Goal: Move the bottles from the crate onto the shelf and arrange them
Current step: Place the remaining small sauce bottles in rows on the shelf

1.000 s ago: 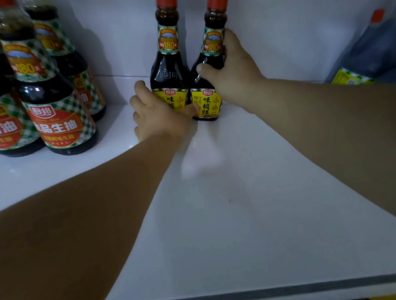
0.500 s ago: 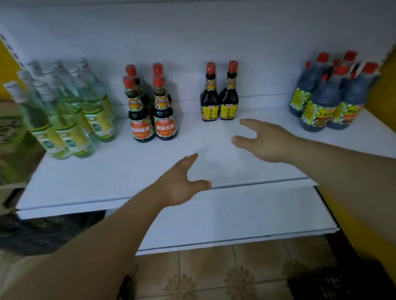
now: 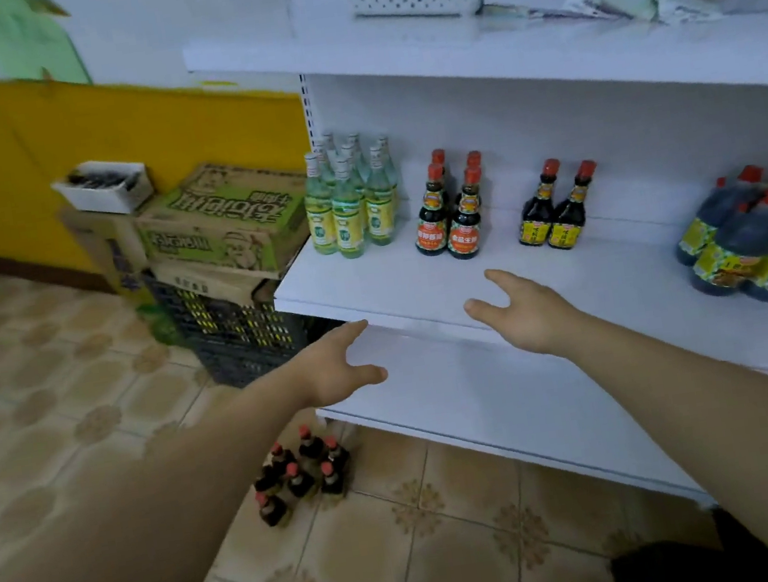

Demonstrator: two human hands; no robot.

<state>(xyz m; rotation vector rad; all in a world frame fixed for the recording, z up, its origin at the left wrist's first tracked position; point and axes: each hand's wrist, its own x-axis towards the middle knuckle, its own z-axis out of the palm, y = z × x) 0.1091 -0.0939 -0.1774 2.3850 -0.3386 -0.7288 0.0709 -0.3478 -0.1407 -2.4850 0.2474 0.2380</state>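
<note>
white shelf (image 3: 422, 295), two dark yellow-labelled bottles (image 3: 537, 217) upright on it, touching

On the shelf (image 3: 421, 288), left to right: a bottle cluster (image 3: 346, 207), four sauce bottles (image 3: 451, 214), a bottle pair (image 3: 551, 215), then jugs (image 3: 754, 238). Floor bottles (image 3: 299, 475) stand below its left end. Cardboard boxes (image 3: 220, 227) sit stacked on a plastic crate (image 3: 240, 333) to its left.
</note>
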